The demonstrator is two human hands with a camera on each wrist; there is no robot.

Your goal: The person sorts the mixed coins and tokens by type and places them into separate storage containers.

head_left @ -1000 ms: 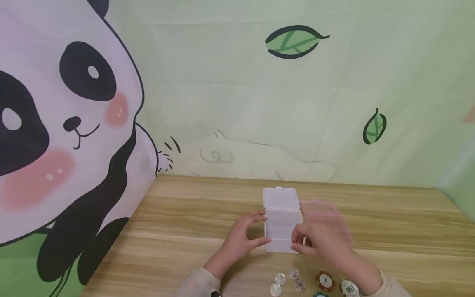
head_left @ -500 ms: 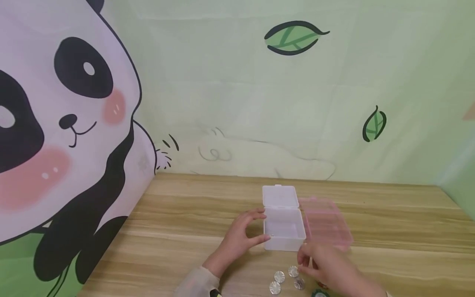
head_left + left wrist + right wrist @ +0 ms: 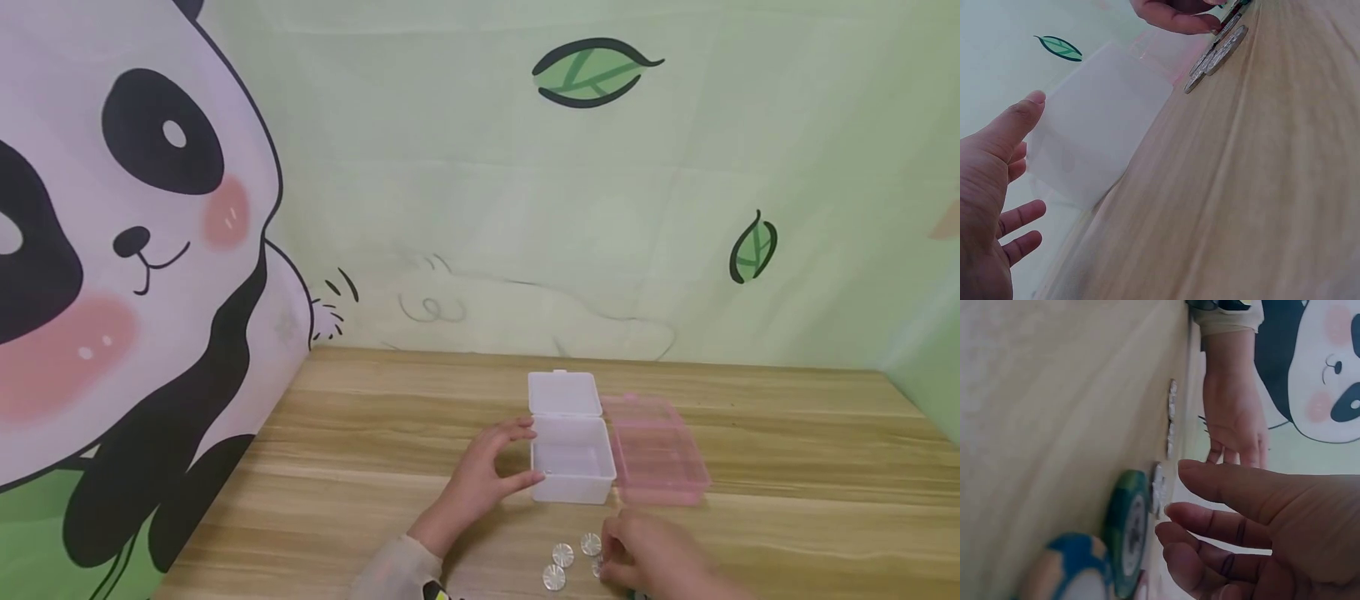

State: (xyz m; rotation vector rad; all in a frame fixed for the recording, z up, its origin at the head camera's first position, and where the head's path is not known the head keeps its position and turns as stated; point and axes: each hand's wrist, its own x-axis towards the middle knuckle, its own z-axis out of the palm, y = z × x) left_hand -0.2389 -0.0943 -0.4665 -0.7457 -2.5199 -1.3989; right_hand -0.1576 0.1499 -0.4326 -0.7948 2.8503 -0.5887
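Observation:
My left hand [image 3: 480, 477] rests at the left side of a white plastic box [image 3: 573, 490], its thumb by the front corner and its fingertips by the back one. The box's lid [image 3: 565, 393] is tipped back. In the left wrist view the thumb and fingers are spread loosely beside the box wall. My right hand [image 3: 652, 554] is low over the table at several silver coins [image 3: 554, 577]. Seen from the right wrist, its thumb and fingers are parted, close to one coin [image 3: 1158, 490], with nothing visibly held between them.
A translucent pink box [image 3: 663, 467] stands against the white box's right side. In the right wrist view a green poker chip [image 3: 1125, 534] and a blue one [image 3: 1079, 553] lie near the right hand. A printed panda wall hanging [image 3: 247, 367] borders the wooden table.
My right hand has drawn back from the white box's front right corner, down toward the coins. The left hand stays at the box. The head view has tilted slightly downward.

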